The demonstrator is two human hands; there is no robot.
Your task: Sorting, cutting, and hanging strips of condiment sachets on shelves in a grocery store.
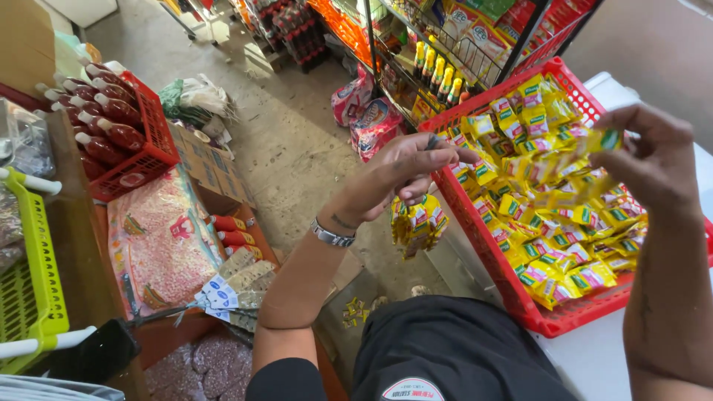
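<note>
**Sachets in hand, red basket on white counter**

Left hand: one, fingers curled shut on a bundle of yellow sachets that hangs below the palm, just left of the basket's near-left wall. A metal wristband circles the wrist.

Right hand: one, raised over the basket, fingertips pinching a single yellow-green sachet; the motion blurs it.

Red basket: one, on the white counter at right, heaped with yellow sachets too many to count.

Far left: one smaller red crate holding about nine red sauce bottles. Below it, one large bag of pink-white grains. Near left, one lime-green basket.
</note>
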